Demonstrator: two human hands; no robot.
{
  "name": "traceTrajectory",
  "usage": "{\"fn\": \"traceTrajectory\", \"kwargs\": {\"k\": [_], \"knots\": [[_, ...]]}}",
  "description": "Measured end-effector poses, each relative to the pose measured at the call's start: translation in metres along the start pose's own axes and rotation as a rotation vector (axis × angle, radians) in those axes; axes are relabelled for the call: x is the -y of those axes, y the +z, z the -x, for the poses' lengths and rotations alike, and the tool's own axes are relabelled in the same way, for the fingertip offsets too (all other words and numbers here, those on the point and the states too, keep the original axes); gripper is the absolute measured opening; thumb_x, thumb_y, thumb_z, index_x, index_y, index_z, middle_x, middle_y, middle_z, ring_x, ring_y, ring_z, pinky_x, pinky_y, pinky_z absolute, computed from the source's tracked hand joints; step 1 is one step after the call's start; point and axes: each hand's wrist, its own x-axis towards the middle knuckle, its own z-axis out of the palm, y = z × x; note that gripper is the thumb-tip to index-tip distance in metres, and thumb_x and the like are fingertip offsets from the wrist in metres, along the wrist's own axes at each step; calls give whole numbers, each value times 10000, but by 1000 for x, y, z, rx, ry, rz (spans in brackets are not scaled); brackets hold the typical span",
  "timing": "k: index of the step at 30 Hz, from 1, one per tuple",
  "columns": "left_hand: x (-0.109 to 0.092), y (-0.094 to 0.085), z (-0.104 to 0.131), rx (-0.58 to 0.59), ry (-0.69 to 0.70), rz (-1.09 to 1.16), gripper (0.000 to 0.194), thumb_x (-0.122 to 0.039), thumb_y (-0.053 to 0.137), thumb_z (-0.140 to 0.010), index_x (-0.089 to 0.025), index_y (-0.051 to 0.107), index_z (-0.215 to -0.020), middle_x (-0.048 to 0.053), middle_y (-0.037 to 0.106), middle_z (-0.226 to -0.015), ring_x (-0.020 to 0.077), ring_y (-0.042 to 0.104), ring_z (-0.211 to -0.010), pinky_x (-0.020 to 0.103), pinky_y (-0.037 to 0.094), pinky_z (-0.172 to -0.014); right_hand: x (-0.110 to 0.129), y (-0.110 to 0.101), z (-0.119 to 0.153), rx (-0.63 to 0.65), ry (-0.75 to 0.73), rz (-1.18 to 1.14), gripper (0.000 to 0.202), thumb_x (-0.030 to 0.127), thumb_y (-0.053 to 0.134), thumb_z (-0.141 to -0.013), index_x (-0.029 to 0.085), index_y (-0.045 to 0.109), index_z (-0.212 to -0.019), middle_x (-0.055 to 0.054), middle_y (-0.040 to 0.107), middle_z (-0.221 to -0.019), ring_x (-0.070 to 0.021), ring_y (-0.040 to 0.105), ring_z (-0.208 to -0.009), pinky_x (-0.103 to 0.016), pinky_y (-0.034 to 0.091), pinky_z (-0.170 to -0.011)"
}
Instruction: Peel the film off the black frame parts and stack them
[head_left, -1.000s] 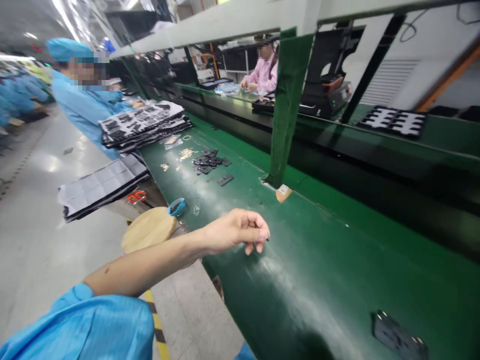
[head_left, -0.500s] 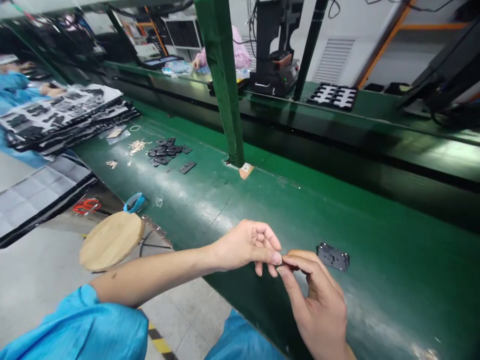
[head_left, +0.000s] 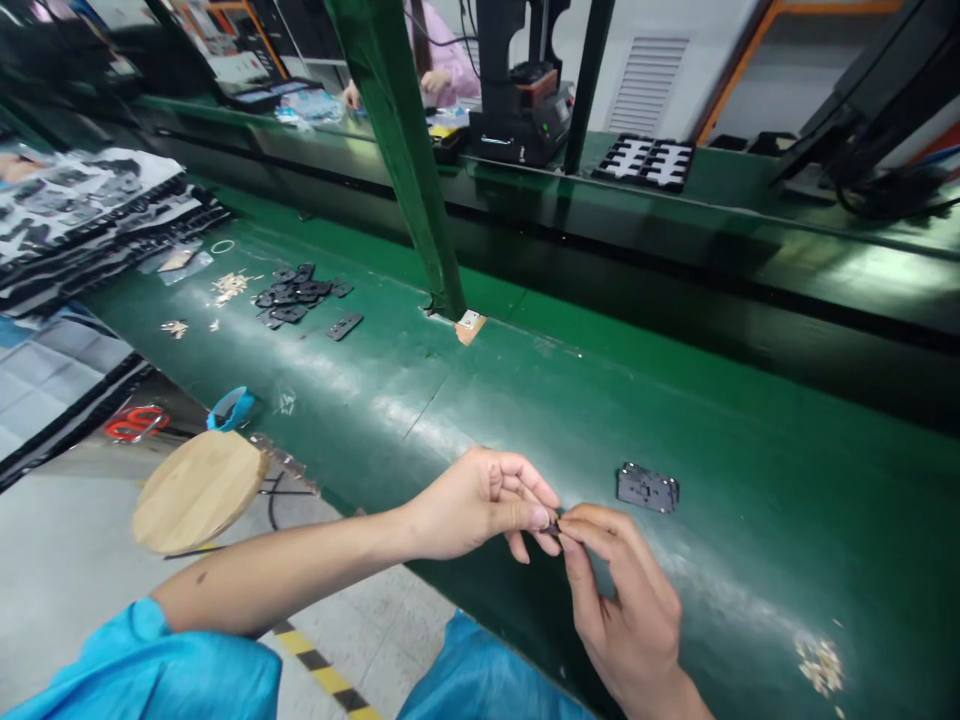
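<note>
A small dark part shows between my two hands above the front edge of the green bench. My left hand pinches it between thumb and fingers. The fingertips of my right hand are pressed together at the part's right end; whether they hold the part itself or something tiny is hidden. Just beyond my right hand, a black rectangular plate lies flat on the bench. At the lower right rests a small heap of pale little pieces.
Black plates and pale pieces lie at the bench's far left. A green post rises mid-bench. A blue strap, red scissors and a round wooden stool are at left. A person in pink sits across.
The camera view has shifted, bringing the pale heap at the lower right into sight. More of the dark part shows between my fingers, and both hands stay close together.
</note>
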Motion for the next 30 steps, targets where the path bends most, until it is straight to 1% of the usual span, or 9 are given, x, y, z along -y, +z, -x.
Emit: {"fn": "traceTrajectory", "kwargs": {"k": [3,5,7,9,10,13,16,21,30], "knots": [[4,-9,3,29,-24,-174,301,-444,833,-872,-182,733,-981,85,816,-893,248,819,-856,299,637,-636,-3,-2,10,14,79,-7,283,-40,554,-993,184,649,-1137,-85,683,-1013,-171,713,-935,-278,600,-803],[-2,-36,6,-66,47,-506,251,-458,775,-909,-226,765,-1004,94,832,-987,251,805,-905,338,641,-724,-5,-5,20,0,157,-33,247,-11,530,-1010,198,628,-1099,-70,688,-971,-171,718,-912,-285,600,-785],[-17,-85,9,-371,213,-1002,231,-479,740,-921,-280,793,-1025,72,829,-1077,256,772,-1012,359,614,-876,-8,-8,32,-38,239,-71,229,14,520,-1024,212,615,-1089,-44,704,-917,-159,731,-864,-273,607,-759],[-39,-144,10,-762,197,-1388,348,-519,617,-977,-261,748,-1171,44,799,-1203,244,761,-983,365,604,-893,-10,-12,44,-71,325,-114,227,34,523,-1037,223,619,-1120,-17,729,-872,-138,744,-794,-242,617,-721],[-51,-174,11,-873,167,-1445,412,-494,585,-992,-210,708,-1263,81,764,-1290,266,752,-1000,410,594,-926,-10,-14,50,-81,367,-136,228,43,527,-1044,228,623,-1137,-6,743,-857,-128,749,-761,-225,621,-700],[-80,-247,13,-1062,132,-1541,552,-414,532,-988,-34,580,-1387,228,548,-1564,367,511,-1437,572,388,-1188,-12,-18,59,-100,448,-207,230,61,535,-1056,240,645,-1149,-4,786,-886,-126,772,-750,-214,646,-691],[-88,-286,16,-1061,24,-1584,550,-394,555,-936,34,608,-1277,298,525,-1553,383,447,-1483,574,336,-1214,-14,-23,61,-109,457,-253,232,69,545,-1055,252,678,-1107,-16,807,-958,-153,799,-867,-248,676,-779],[-74,-302,17,-1005,-92,-1618,430,-450,556,-918,-57,682,-1037,236,725,-1240,343,618,-1228,423,477,-1040,-19,-27,61,-111,519,-320,215,99,574,-1058,264,709,-1082,-14,814,-980,-157,813,-930,-243,674,-856],[-73,-281,21,-1087,-116,-1637,286,-373,615,-888,-166,696,-1068,45,619,-873,261,520,-871,241,320,-731,-21,-26,64,-121,647,-431,126,174,643,-1046,242,748,-1032,-47,815,-962,-196,827,-848,-285,689,-803]]}}
